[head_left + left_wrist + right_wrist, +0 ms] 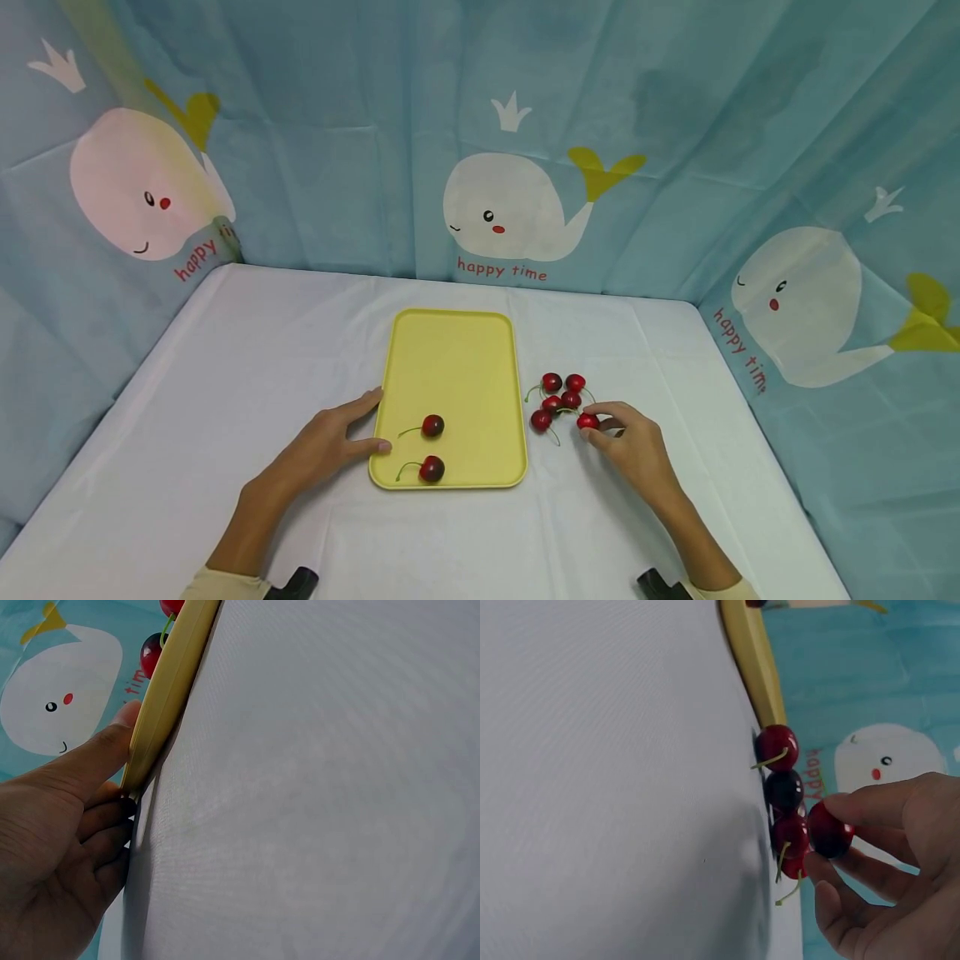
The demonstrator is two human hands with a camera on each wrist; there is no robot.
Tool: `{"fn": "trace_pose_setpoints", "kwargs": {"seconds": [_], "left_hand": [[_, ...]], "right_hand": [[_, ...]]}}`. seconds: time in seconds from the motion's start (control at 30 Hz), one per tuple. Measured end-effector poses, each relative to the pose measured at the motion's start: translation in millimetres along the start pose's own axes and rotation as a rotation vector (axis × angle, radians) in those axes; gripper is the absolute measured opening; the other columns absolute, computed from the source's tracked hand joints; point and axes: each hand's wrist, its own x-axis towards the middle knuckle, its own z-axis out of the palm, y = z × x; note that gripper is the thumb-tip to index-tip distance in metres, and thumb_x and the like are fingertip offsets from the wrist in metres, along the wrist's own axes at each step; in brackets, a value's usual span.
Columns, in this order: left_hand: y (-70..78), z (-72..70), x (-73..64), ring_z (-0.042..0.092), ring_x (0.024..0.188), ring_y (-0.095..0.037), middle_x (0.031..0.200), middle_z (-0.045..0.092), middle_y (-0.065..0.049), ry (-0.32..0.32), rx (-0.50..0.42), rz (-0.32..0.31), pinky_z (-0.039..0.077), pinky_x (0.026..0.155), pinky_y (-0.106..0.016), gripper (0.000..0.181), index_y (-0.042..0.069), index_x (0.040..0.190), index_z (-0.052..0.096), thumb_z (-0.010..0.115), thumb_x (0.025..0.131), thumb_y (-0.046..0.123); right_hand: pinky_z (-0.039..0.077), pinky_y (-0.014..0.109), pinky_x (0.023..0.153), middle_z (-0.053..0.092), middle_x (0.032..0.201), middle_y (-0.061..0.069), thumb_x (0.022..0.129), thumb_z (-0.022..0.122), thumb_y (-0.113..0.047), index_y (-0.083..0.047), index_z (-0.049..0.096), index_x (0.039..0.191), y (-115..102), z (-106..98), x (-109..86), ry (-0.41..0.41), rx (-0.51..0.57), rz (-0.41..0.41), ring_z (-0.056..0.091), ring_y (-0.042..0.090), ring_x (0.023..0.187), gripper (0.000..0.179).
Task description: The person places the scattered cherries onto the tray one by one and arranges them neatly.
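Note:
My right hand [630,442] pinches a dark red cherry [830,829] between thumb and fingertips, at the near right side of a cluster of cherries [551,382] with green stems. In the right wrist view this cherry overlaps the cluster's edge. A yellow rectangular tray [457,367] lies left of the cluster. Along its left rim my left hand [322,450] holds the edge, the thumb over the rim and the other fingers curled at the outer side in the left wrist view. Two cherries, one upper [432,426] and one lower [432,469], lie on the tray's near part, stems pointing left.
A white cloth [285,350] covers the table under everything. Blue curtains [330,200] printed with whales enclose the back and both sides. Black wrist straps [296,583] show at the bottom of the head view.

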Motion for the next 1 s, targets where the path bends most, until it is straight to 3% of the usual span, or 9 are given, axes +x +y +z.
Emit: {"fn": "trace_pose_setpoints", "kwargs": {"seconds": [0.37,1.0], "left_hand": [[-1.7,-0.1,-0.5,0.036,0.156,-0.039,0.168,0.041,-0.011,0.005,0.001,0.002,0.034,0.124,-0.061,0.098,0.012,0.165,0.039,0.083,0.088,0.053],[-3.2,0.5,-0.8,0.036,0.156,-0.039,0.168,0.041,-0.011,0.007,-0.013,0.01,0.033,0.125,-0.062,0.096,0.012,0.165,0.04,0.082,0.089,0.053]], "right_hand": [[0.06,0.021,0.076,0.076,0.114,0.001,0.084,0.087,-0.002,-0.015,0.08,0.115,-10,9,2.4,0.051,0.066,-0.135,0.074,0.017,0.091,0.034],[0.06,0.024,0.079,0.074,0.107,-0.005,0.086,0.087,-0.007,-0.019,0.079,0.116,-39,27,10.0,-0.03,0.229,-0.129,0.072,0.015,0.094,0.033]]}}
